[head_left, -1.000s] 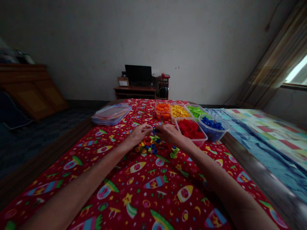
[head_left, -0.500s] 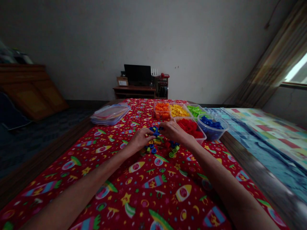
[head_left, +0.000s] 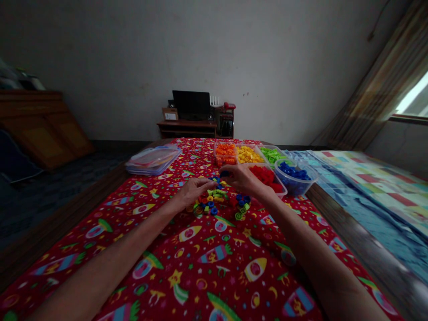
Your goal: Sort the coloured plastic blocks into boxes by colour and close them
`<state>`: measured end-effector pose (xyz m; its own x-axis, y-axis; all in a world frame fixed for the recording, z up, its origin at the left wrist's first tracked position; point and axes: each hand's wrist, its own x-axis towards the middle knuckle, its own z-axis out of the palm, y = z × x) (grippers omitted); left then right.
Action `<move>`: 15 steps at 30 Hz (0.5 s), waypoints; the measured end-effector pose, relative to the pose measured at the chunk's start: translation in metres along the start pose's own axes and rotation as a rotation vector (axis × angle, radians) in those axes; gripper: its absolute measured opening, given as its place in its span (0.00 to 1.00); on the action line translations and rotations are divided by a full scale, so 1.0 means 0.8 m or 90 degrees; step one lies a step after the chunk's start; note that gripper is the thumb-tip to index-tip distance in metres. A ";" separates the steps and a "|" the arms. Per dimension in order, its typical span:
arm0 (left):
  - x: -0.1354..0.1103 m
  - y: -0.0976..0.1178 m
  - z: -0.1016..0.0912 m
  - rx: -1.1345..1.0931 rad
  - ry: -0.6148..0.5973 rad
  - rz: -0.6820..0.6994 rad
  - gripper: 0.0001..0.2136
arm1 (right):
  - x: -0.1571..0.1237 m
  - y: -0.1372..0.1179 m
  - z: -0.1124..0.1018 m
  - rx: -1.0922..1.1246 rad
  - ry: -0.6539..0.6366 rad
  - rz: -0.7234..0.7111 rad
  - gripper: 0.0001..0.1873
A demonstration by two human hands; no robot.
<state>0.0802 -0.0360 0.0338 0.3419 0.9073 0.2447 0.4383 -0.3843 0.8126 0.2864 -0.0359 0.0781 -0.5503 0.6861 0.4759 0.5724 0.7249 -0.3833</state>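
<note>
Small plastic building blocks (head_left: 210,205) in several colours lie in a loose heap on the red patterned cloth (head_left: 187,258). My left hand (head_left: 194,192) is at the heap's far left side, thumb and fingers closed at a blue block assembly (head_left: 217,182) with bits of yellow. Facing it, my right hand (head_left: 240,176) is curled, pinching a dark blue block (head_left: 225,173) just above that assembly. Its fingertips are partly hidden. A smaller group of blue, red and green blocks (head_left: 242,204) lies below my right wrist.
Clear tubs of orange blocks (head_left: 226,150), yellow blocks (head_left: 249,155), green blocks (head_left: 271,154) and red blocks (head_left: 264,176) stand beyond my right hand. A round tub (head_left: 309,182) holds blue blocks. Stacked plastic lids (head_left: 154,159) lie at left; a bed (head_left: 374,191) adjoins the right.
My right hand has risen slightly and moved left with the dark blue block. My left hand has drawn back a little to the left, uncovering more of the heap.
</note>
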 end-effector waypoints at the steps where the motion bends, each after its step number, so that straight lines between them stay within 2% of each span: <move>1: 0.002 -0.001 -0.003 0.036 -0.005 0.030 0.18 | 0.000 0.004 -0.009 -0.023 0.031 0.017 0.11; 6: 0.007 -0.002 -0.015 0.215 -0.103 0.153 0.10 | -0.014 0.044 -0.070 -0.173 0.237 0.139 0.13; 9: 0.003 -0.004 -0.016 0.320 -0.180 0.229 0.07 | -0.038 0.075 -0.109 -0.276 0.316 0.246 0.15; 11: -0.001 -0.008 -0.012 0.370 -0.212 0.277 0.07 | -0.058 0.095 -0.127 -0.339 0.323 0.336 0.15; 13: -0.004 -0.012 -0.008 0.400 -0.230 0.296 0.08 | -0.075 0.110 -0.138 -0.379 0.294 0.418 0.17; 15: -0.006 -0.014 -0.004 0.430 -0.239 0.292 0.07 | -0.084 0.117 -0.142 -0.394 0.255 0.446 0.19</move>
<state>0.0708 -0.0354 0.0251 0.8007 0.5704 0.1830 0.5471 -0.8208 0.1645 0.4460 -0.0209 0.1003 0.2092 0.7906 0.5755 0.9645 -0.0699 -0.2546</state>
